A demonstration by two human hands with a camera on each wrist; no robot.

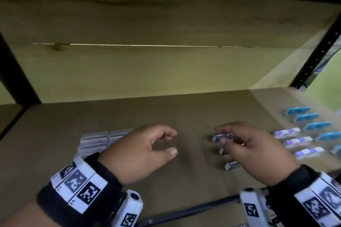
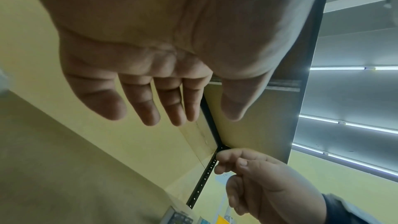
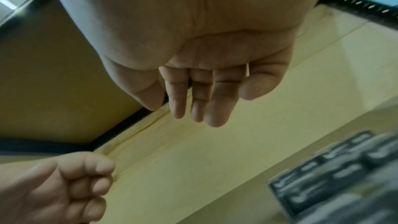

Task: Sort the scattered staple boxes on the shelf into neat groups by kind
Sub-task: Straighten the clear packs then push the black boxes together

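Observation:
In the head view, three dark staple boxes lie in a short column on the brown shelf (image 1: 184, 116); the top dark box (image 1: 217, 138) is just under the fingertips of my right hand (image 1: 226, 137). The right wrist view shows that hand (image 3: 170, 108) with near-straight fingers and nothing between them, and blurred dark boxes (image 3: 336, 173) below it. My left hand (image 1: 166, 143) hovers mid-shelf, loosely curled and holding nothing; its fingers (image 2: 150, 115) hang relaxed. A block of grey boxes (image 1: 99, 141) lies behind the left wrist.
Purple-and-white boxes (image 1: 297, 142) form a column right of my right hand. A column of blue boxes (image 1: 311, 121) runs further right, near the black perforated upright (image 1: 313, 57). A wooden back panel (image 1: 147, 64) closes the shelf behind.

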